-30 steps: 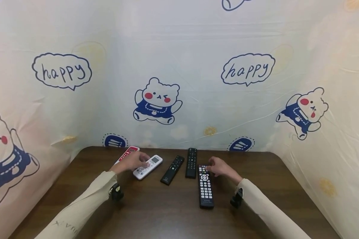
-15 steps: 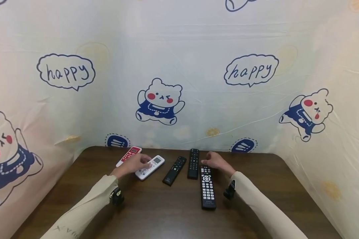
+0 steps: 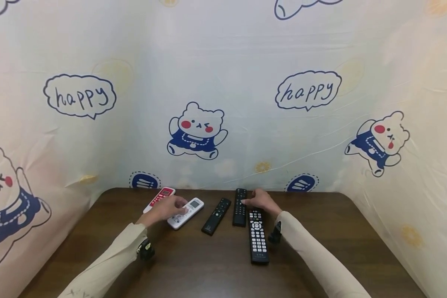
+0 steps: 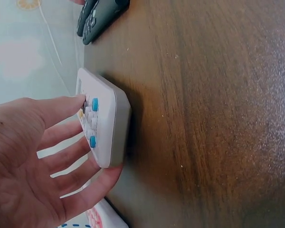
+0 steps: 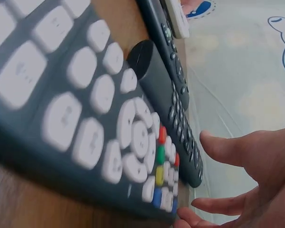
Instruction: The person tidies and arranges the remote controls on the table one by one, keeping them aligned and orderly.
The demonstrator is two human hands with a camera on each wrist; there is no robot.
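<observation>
My left hand [image 3: 167,207] is at a white remote control [image 3: 181,217] with a small screen. In the left wrist view, its thumb presses on the button face of the white remote [image 4: 106,111], and the fingers curl along the far side. Over on the right, my right hand [image 3: 261,200] is above the table's back part, between a slim black remote [image 3: 239,216] and a longer black remote with white buttons [image 3: 258,240]. The right wrist view shows thumb and fingers of this hand [image 5: 261,175] spread apart, holding nothing; the thumb tip is close to the slim black remote [image 5: 159,78].
A red-and-white remote [image 3: 163,194] lies behind the left hand, partly hidden. Another black remote [image 3: 216,217] lies slanted between the white one and the slim one. The brown table [image 3: 208,269] ends at a printed cloth backdrop [image 3: 246,103].
My right hand has moved left, from the top end of the remote with white buttons to over the slim black remote. My left hand stays at the white remote.
</observation>
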